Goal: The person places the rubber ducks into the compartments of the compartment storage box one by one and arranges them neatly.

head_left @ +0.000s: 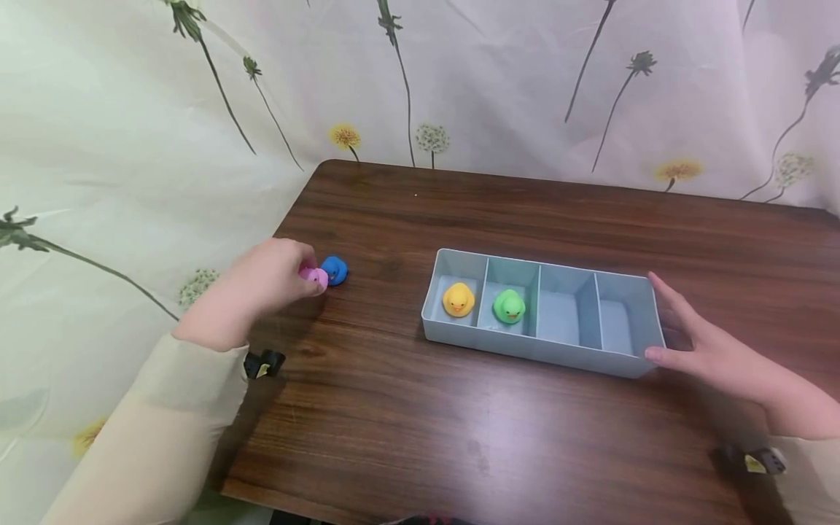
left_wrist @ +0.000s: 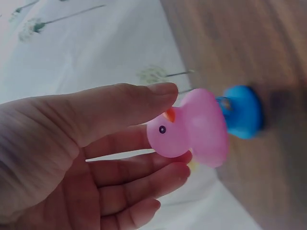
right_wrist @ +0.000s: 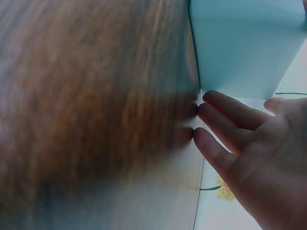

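Note:
At the left of the head view, my left hand (head_left: 275, 273) pinches a pink rubber duck (left_wrist: 204, 127) between thumb and fingers. Just past it on the table sits a blue rubber duck (head_left: 335, 270). A grey-blue divided tray (head_left: 545, 351) lies to the right. Its leftmost compartment holds a yellow duck (head_left: 458, 300), and the one beside it a green duck (head_left: 509, 306). The two right compartments are bare. My right hand (head_left: 698, 343) is spread at the tray's right end, thumb by the near corner and index finger by the far one. Its other fingertips (right_wrist: 206, 139) touch the tabletop.
The dark wooden table (head_left: 394, 408) extends under everything, its left edge close to my left forearm. A pale cloth (head_left: 499, 87) printed with dandelions hangs behind the table and along its left side.

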The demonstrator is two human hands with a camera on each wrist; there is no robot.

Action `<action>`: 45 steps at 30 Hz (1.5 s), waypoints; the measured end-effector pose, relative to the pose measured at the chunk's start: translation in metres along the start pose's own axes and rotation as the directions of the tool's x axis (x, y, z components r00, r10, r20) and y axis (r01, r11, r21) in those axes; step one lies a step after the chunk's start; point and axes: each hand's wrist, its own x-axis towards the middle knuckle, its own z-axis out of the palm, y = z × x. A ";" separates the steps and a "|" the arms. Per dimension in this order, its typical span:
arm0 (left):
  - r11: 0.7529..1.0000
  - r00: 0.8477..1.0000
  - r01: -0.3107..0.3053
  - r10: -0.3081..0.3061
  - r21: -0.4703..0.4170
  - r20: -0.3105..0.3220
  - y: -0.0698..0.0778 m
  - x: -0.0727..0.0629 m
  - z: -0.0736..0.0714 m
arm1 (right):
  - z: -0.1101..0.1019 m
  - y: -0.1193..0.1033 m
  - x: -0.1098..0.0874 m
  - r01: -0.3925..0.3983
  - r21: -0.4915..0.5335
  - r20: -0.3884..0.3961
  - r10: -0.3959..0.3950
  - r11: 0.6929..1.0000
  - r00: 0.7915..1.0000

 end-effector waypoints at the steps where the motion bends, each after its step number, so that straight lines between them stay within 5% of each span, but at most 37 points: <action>1: 1.000 1.000 -0.006 0.006 0.007 0.000 0.005 0.000 -0.004 | 0.000 0.000 0.000 0.001 0.000 -0.002 -0.001 1.000 1.000; 10: 0.991 0.991 -0.113 0.118 0.070 -0.063 0.048 0.004 -0.033 | -0.001 -0.001 -0.002 -0.009 0.002 -0.012 0.009 1.000 1.000; 22: 0.982 0.987 -0.157 0.161 0.104 -0.032 0.104 0.017 -0.055 | 0.001 -0.004 -0.001 0.000 0.014 -0.010 0.000 1.000 1.000; 33: 0.938 0.946 -0.324 0.322 0.122 0.033 0.155 0.041 -0.053 | 0.000 -0.002 -0.002 -0.008 0.017 -0.009 0.008 1.000 1.000; 45: 0.896 0.902 -0.430 0.420 0.114 0.100 0.195 0.058 -0.041 | -0.003 -0.007 0.000 -0.042 0.036 0.006 0.042 0.998 0.999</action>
